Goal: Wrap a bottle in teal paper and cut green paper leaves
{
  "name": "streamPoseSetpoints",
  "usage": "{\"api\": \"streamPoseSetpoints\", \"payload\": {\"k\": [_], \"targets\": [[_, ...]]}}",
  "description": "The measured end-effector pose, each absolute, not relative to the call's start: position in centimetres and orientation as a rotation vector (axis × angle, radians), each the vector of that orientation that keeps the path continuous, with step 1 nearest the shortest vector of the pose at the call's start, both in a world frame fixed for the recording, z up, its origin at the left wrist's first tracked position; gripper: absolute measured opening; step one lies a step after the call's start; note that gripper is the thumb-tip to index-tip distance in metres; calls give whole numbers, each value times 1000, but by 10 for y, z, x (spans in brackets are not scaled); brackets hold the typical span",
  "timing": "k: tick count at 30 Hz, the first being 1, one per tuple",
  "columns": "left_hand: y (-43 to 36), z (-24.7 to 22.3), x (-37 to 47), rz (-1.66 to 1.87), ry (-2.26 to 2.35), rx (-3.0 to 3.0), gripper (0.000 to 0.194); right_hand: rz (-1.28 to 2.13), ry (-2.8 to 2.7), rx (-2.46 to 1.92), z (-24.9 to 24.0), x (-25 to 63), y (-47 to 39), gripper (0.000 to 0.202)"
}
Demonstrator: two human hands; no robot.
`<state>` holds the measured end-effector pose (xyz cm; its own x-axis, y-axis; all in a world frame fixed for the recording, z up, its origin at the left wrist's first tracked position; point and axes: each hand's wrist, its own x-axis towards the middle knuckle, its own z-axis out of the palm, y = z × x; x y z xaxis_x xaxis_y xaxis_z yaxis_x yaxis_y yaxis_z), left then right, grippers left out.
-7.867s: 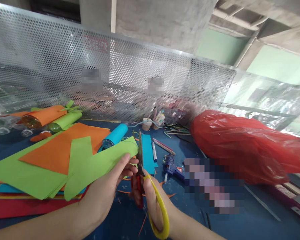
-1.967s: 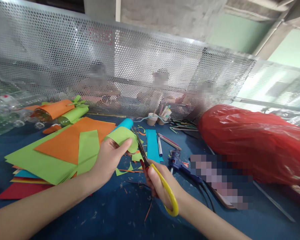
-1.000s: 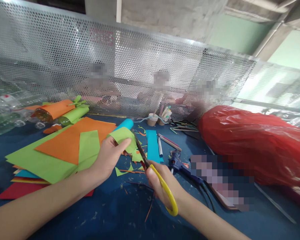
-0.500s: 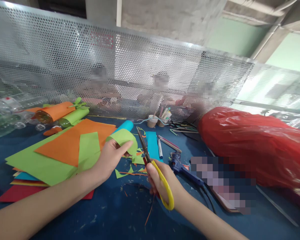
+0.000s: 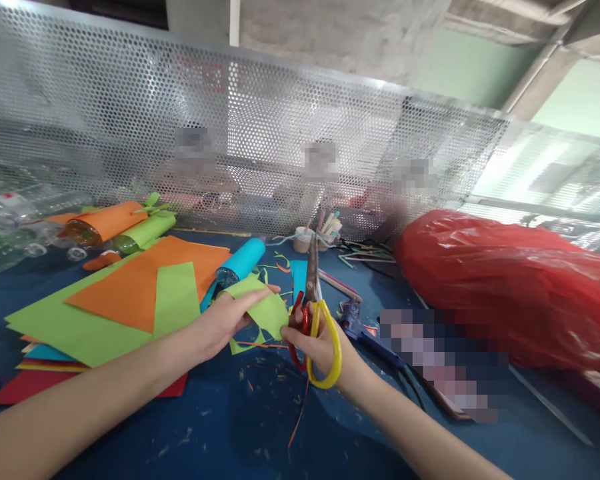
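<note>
My left hand grips a curved piece of light green paper between thumb and fingers. The fingertips of my right hand touch that paper's right edge. Scissors with one red and one yellow handle hang on the right hand. Their blades point away from me, close together and off the paper. Just beyond my left hand lies a bottle wrapped in blue paper. A strip of blue paper is partly hidden behind the scissors. Green and orange scraps lie under the hands.
Stacked coloured sheets spread at left, with wrapped and clear bottles behind. A blue glue gun and its cord lie right, near a blurred phone and a red plastic bag. Pen cups stand before a perforated metal screen; people sit beyond.
The scissors have turned more upright and their blades swung away from the green paper. My right fingers have come to the paper's edge. The paper has tilted down to the right.
</note>
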<state>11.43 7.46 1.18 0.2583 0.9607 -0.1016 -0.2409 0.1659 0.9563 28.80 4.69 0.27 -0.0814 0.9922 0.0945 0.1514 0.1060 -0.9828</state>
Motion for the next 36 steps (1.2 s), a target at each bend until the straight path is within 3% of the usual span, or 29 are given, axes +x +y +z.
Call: {"api": "streamPoseSetpoints", "payload": {"k": [8, 20, 25, 30, 36], "targets": [[93, 10, 104, 1300, 894, 1003, 38, 910, -1459, -1303, -5, 296, 54, 21], [113, 4, 93, 1466, 1038, 887, 44, 923, -1523, -1328, -12, 301, 59, 23], [112, 5, 94, 1362, 1029, 916, 44, 854, -1624, -1392, -1, 303, 53, 27], [103, 4, 97, 1079, 966, 1038, 36, 163, -2060, -1932, 19, 312, 51, 21], [93, 1, 100, 885, 924, 1188, 29, 85, -2156, -2087, 15, 313, 49, 24]]}}
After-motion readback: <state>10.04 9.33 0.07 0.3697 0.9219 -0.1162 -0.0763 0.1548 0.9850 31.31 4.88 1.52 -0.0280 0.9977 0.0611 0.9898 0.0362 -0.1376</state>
